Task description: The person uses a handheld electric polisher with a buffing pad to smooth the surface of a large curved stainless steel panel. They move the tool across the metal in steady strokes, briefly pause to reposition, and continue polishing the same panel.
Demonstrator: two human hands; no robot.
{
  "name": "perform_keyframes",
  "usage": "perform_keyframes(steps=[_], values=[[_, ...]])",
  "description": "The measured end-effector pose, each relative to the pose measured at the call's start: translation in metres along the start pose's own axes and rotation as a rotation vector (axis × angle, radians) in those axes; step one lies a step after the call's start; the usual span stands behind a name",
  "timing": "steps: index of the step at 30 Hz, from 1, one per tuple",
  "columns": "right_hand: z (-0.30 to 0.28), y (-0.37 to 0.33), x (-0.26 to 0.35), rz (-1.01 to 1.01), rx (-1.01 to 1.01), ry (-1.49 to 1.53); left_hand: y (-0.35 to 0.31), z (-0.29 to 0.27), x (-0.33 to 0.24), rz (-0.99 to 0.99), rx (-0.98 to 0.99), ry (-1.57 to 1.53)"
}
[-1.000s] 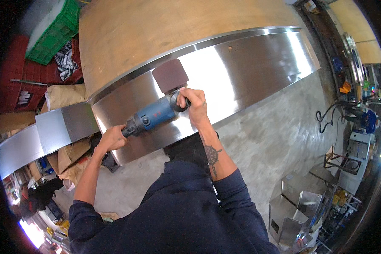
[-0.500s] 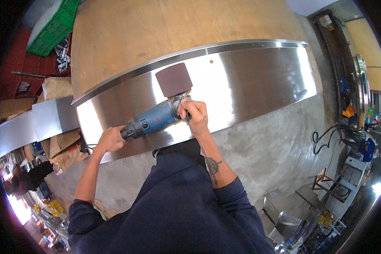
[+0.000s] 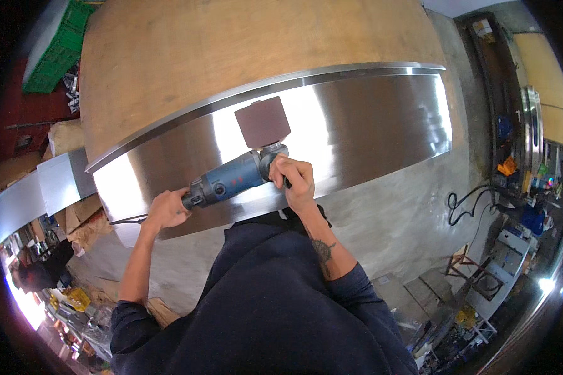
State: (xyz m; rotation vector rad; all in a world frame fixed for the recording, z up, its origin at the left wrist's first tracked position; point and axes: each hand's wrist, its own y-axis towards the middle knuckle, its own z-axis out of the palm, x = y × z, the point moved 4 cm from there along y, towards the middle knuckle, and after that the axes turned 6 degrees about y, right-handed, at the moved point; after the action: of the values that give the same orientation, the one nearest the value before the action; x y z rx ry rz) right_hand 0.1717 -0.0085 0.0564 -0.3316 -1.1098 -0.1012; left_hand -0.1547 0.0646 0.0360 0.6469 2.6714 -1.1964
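Note:
A blue and black power sander [image 3: 234, 177] with a wide brown abrasive drum [image 3: 263, 122] is held across my front. Its drum rests on or just above a long, shiny stainless steel sheet [image 3: 381, 122] with a raised far edge; I cannot tell whether it touches. My left hand [image 3: 169, 208] wraps round the rear end of the sander, where a dark cord trails off to the left. Near the drum, my right hand [image 3: 294, 178] is closed on the black side handle. The palm sides of both hands are hidden.
Under the steel sheet lies a wooden tabletop [image 3: 263, 37]. A green crate [image 3: 59, 47] stands at the far left, above grey metal panels [image 3: 59, 181]. On the concrete floor [image 3: 381, 200] at right are a looped black hose [image 3: 460, 206] and a small wooden stool [image 3: 469, 269].
The sander and both hands have shifted slightly right relative to the steel sheet. The whole view has moved a little. Both hands keep their grip.

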Motion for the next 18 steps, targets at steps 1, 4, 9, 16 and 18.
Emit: perform_keyframes(steps=[1,4,9,16,18], values=[[-0.003,0.003,0.002,-0.004,0.001,0.004,0.003,-0.003,-0.004,-0.011,0.023,-0.003],[-0.015,0.010,0.009,-0.009,0.004,0.009,0.013,-0.012,-0.022,-0.034,0.064,-0.001],[-0.042,0.019,0.024,-0.038,0.004,0.010,0.027,-0.006,-0.042,-0.003,0.018,0.041],[-0.093,0.025,0.054,-0.046,0.005,-0.017,0.051,-0.013,-0.096,0.030,0.022,0.052],[-0.109,0.026,0.066,-0.047,0.020,-0.038,0.055,-0.021,-0.125,-0.004,0.062,0.046]])
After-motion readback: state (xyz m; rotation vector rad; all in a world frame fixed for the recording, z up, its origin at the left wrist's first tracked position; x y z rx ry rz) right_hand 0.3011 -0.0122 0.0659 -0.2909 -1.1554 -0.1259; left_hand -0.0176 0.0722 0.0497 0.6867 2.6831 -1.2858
